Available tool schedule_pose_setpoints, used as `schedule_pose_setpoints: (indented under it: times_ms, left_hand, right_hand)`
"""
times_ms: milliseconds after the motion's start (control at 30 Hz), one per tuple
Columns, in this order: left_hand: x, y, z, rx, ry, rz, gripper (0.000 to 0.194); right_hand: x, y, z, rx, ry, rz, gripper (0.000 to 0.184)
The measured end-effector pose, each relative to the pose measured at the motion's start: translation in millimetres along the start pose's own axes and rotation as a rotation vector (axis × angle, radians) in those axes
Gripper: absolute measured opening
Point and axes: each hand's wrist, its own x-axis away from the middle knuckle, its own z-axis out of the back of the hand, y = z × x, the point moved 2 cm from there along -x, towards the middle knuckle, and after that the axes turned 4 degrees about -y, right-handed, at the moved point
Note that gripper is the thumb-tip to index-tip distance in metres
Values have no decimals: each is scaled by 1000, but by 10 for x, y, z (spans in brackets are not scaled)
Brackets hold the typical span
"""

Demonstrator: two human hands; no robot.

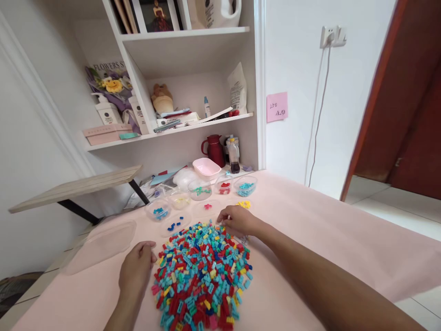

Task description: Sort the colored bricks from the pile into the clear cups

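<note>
At the far right edge of a heap of small plastic bricks, the right hand bends its fingers down; thumb and fingertips are close together, but whether a brick is pinched between them I cannot tell. The left hand lies just beside the heap's left edge with fingers loosely curled, and its grip is likewise unclear. Set like this, the two hands flank the heap, probably so that the bricks are in reach from either side.

The mixed heap sits directly in front of the person on the pink-covered worktop, likely for short reaches. Just beyond it, dark blue bricks and pink bricks lie on flat see-through pieces, with yellow bricks behind the right hand. Farther out, see-through tubs form an arc, apparently to keep colours apart: blue, pale yellow, green, red and light blue. Off to the left lies a flat see-through lid. At the back, a pink bowl, dark red jug and bottle stand under the shelves, seemingly out of the way.
</note>
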Motion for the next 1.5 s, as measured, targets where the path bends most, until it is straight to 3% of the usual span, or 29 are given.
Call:
schedule_pose_setpoints:
  times_ms: [200, 400, 667, 1067, 1167, 1333, 1500]
  left_hand:
    - [-14, -39, -31, 74, -105, 35, 35]
    - [-28, -64, -33, 109, -123, 61, 35]
    - [-22, -66, -35, 121, -131, 61, 35]
    - [-39, -87, -37, 132, -141, 67, 31]
    - [-42, -98, -40, 133, -141, 59, 31]
    - [-33, -93, -40, 142, -126, 56, 30]
    - [-16, -57, -27, 144, -135, 77, 29]
  right_hand:
    - [38, 22, 46, 27, -56, 6, 25]
    - [56, -53, 23, 6, -88, 178, 28]
    - [32, -45, -48, 49, -40, 133, 20]
    - [14, -60, 4, -278, 29, 141, 14]
    - [-125, 50, 149, -324, 134, 82, 14]
    - [-314, 549, 704, -445, 562, -232, 19]
    - [-241, 922, 1038, -568, 678, -338, 27]
